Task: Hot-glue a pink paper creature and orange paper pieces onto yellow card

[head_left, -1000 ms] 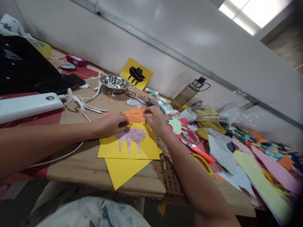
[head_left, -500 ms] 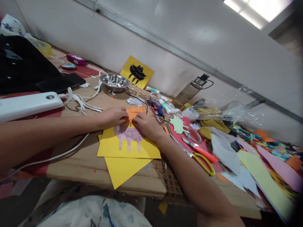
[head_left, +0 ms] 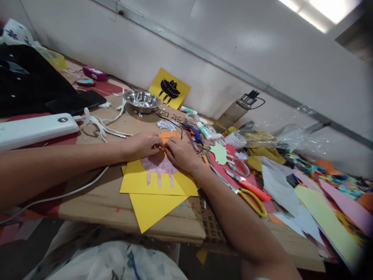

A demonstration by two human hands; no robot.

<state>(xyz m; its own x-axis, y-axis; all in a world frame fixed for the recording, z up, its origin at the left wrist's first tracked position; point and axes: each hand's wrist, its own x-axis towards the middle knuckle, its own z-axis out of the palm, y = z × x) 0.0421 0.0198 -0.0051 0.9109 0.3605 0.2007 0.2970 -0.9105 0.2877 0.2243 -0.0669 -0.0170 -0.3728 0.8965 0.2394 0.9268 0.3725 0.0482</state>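
Yellow paper [head_left: 134, 182] lies on the cardboard-covered table, with a second yellow sheet [head_left: 155, 208] partly beneath it. A pale purple cut-out [head_left: 159, 165] with leg-like strips rests on the upper sheet. Over its top edge, my left hand [head_left: 143, 145] and my right hand [head_left: 179, 153] almost meet, fingers bent and pinching a small orange paper piece [head_left: 159, 147] between them. More orange paper [head_left: 169, 135] lies just beyond my fingertips. The fingers partly hide the held piece and the top of the cut-out.
Behind are a metal bowl [head_left: 141, 102], a blue glue gun [head_left: 192, 132] and a bottle [head_left: 236, 111]. Yellow-handled scissors [head_left: 252, 203], an orange cutter [head_left: 253, 189] and paper scraps lie right. A white power strip [head_left: 37, 130] and cable lie left.
The orange paper between my hands was upright and broad; now it shows as a small, folded-looking strip at my fingertips. Both hands have barely shifted.
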